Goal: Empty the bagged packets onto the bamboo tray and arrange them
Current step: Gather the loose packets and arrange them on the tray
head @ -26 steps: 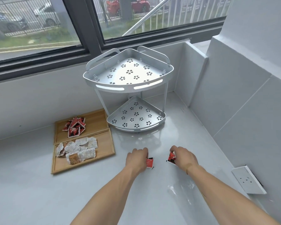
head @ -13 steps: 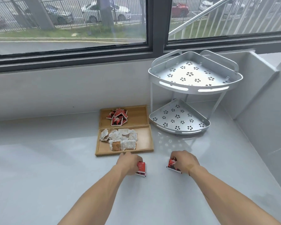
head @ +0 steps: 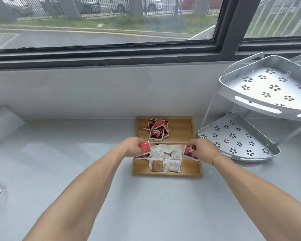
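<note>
Two hands over the bamboo tray [head: 189, 169] at centre frame — left hand [head: 133, 147] pinching a red packet [head: 145, 149], right hand [head: 204, 150] pinching another red pkt [head: 188, 152]. Red pile [head: 156, 128] in far compartment, white packets [head: 167, 158] in near one, w/ metal rack [head: 254, 108] at right.

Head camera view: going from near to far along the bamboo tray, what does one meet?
Tray front rim → pale packets → divider → red packets → wall → window frame.
</note>
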Demonstrator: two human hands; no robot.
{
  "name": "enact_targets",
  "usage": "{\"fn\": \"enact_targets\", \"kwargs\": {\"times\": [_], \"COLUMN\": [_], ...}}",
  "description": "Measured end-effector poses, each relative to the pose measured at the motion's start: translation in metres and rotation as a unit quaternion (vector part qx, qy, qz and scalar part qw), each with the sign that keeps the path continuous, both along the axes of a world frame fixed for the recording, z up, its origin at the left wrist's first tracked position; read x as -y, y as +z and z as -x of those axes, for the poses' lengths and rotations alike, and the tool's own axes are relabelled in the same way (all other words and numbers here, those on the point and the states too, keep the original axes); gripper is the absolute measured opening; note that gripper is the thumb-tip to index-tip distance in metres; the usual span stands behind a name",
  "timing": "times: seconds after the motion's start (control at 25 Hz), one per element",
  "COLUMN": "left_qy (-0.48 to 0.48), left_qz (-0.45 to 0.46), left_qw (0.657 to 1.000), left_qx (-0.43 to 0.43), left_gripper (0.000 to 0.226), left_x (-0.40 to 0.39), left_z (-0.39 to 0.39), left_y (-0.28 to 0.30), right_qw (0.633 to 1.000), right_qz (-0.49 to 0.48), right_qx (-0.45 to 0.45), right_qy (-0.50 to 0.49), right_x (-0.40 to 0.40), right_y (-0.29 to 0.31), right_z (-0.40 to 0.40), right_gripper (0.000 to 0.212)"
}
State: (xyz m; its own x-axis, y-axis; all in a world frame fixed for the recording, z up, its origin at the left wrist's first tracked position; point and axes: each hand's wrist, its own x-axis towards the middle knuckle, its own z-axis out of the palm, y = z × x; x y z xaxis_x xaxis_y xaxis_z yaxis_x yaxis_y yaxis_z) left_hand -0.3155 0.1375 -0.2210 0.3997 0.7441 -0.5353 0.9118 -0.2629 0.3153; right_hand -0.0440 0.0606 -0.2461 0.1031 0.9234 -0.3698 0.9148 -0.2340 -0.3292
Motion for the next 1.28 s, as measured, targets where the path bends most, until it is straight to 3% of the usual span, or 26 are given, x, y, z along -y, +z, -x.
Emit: {"fn": "enact_targets", "kwargs": {"times": [0.12, 0.32, 0.56, 0.68, 0.8, 0.92, 1.16, 1.28], "left_qy": [0.001, 0.009, 0.019, 0.017, 0.009, -0.003, 0.026, -0.011], "left_qz": [-0.016, -0.009, 0.012, -0.031, -0.079, -0.07, -0.071, -0.086], "left_qw": [1.0, 1.0, 0.999, 0.999, 0.996, 0.997, 0.996, 0.995], "left_qx": [0.008, 0.02, 0.024, 0.015, -0.039, -0.038, -0.047, -0.057], "left_gripper": [0.006, 0.03, 0.045, 0.043, 0.058, 0.062, 0.068, 0.066], "left_x": [-0.043, -0.093, -0.118, -0.114, -0.104, -0.091, -0.05, -0.023], "left_z": [-0.001, -0.016, -0.026, -0.023, -0.021, -0.017, -0.007, -0.01], "left_y": [-0.007, -0.033, -0.064, -0.071, -0.072, -0.069, -0.043, -0.021], "right_qw": [1.0, 0.999, 1.0, 0.998, 0.996, 0.994, 0.985, 0.984], "right_qz": [-0.019, -0.011, 0.007, -0.015, -0.04, -0.05, 0.01, 0.061], "right_qx": [0.001, 0.03, 0.022, 0.046, 0.068, 0.095, 0.156, 0.156], "right_qy": [-0.009, 0.001, 0.019, 0.027, 0.029, 0.038, 0.065, 0.064], "right_x": [-0.041, -0.092, -0.123, -0.121, -0.11, -0.093, -0.038, -0.003], "right_y": [-0.009, -0.032, -0.06, -0.064, -0.06, -0.045, 0.0, 0.024], "right_z": [0.005, 0.003, 0.003, 0.008, 0.013, 0.017, 0.017, 0.02], "right_gripper": [0.046, 0.046, 0.046, 0.042, 0.041, 0.039, 0.035, 0.036]}}
